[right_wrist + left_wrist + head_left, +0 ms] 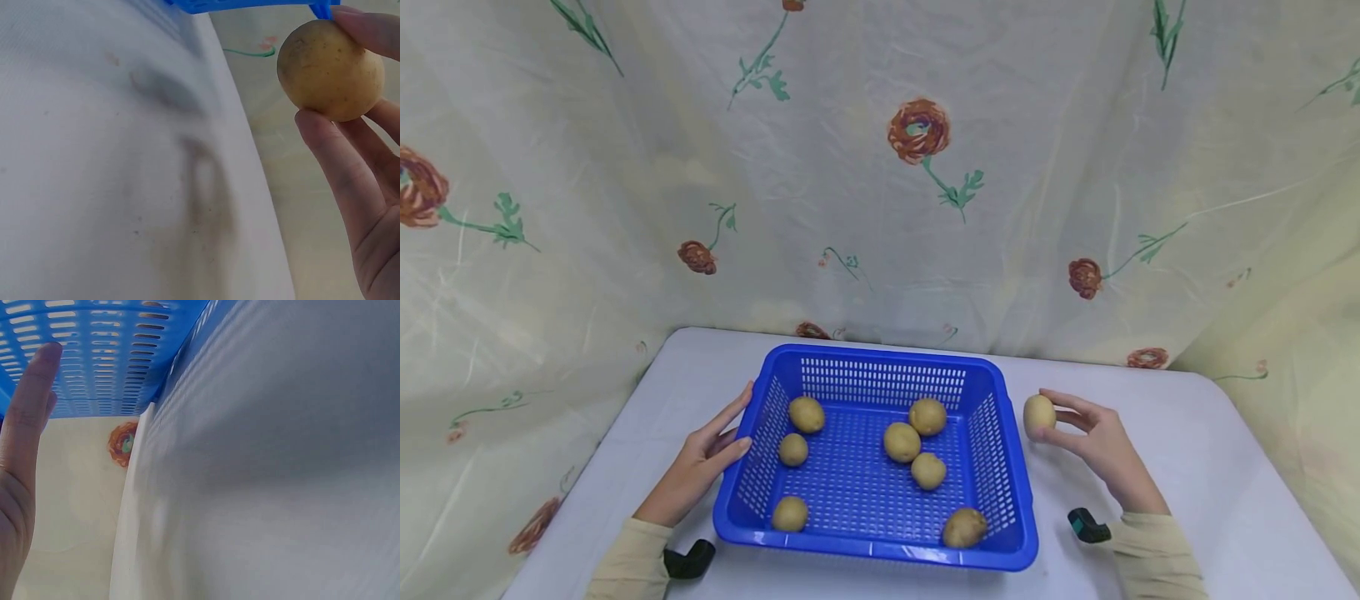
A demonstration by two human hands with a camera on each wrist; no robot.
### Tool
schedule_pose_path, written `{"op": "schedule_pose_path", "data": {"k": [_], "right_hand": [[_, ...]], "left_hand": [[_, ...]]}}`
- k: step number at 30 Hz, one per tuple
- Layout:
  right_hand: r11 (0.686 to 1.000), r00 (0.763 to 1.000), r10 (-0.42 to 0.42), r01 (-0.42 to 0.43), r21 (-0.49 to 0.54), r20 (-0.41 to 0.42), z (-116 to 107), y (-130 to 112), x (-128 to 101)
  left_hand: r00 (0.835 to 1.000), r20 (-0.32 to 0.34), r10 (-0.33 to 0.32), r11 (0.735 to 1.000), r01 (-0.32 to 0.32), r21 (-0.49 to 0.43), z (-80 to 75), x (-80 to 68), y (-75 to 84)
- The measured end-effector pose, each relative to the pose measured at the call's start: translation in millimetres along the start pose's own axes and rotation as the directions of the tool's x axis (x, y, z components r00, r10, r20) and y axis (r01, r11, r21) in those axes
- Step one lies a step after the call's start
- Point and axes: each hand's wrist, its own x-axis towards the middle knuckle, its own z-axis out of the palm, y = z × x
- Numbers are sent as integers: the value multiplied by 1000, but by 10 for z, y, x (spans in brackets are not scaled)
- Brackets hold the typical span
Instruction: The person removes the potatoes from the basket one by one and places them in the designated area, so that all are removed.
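Observation:
A blue plastic basket point(876, 550) with slotted walls stands on the table, and several potatoes point(902, 442) lie spread over its floor. Along the basket's left side is my left hand point(698, 467), its thumb and a finger extended to the outer rim. In the left wrist view, a straight finger point(28, 412) lies against the slotted wall point(119, 362). To the right of the basket, my right hand point(1097, 442) pinches one potato point(1039, 414) between thumb and fingers. The right wrist view shows this potato point(330, 70) held above the table.
A white cloth covers the table point(1187, 467). Behind it and at both sides hangs a pale curtain point(850, 167) with printed flowers. Dark straps with small devices sit at the left wrist point(688, 560) and right wrist point(1087, 526).

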Motion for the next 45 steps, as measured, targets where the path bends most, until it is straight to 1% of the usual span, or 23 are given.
{"op": "schedule_pose_path", "data": {"k": [3,5,10,13,17,26,31,35,39,42,45], "right_hand": [[999,1000,-13,13,-43,-2,29,23,-6],[994,1000,-26,24,-102,-17,55,25,-24],[960,997,-63,46,-275,-52,128,0,-55],[950,998,-42,25,-312,-48,165,-24,-55],[949,999,-9,-6,-314,-45,195,-9,-48],[951,999,5,-19,-308,-45,229,61,-12],[951,1000,-4,1,-310,-8,247,93,5],[955,1000,-10,8,-295,-6,280,105,13],[957,999,-45,43,-285,-1,305,112,19],[953,997,-80,79,-294,10,313,116,21],[950,995,-95,92,-297,3,318,118,18]], "left_hand": [[1000,3,4,1000,-4,-14,2,-3,-3],[1000,9,10,1000,-10,-28,2,-6,-3],[1000,13,19,999,-18,-48,-2,-14,1],[1000,8,18,999,-17,-41,-3,-11,9],[1000,8,17,999,-17,-31,-1,-6,12],[1000,10,19,999,-18,-30,-6,-3,7],[1000,8,20,999,-19,-25,-6,-5,-6],[1000,8,25,999,-24,-29,-7,-5,-9],[1000,9,22,999,-21,-31,-6,-5,-9],[1000,9,18,999,-18,-28,-6,-7,-11],[1000,8,18,999,-17,-28,-7,-9,-16]]}}
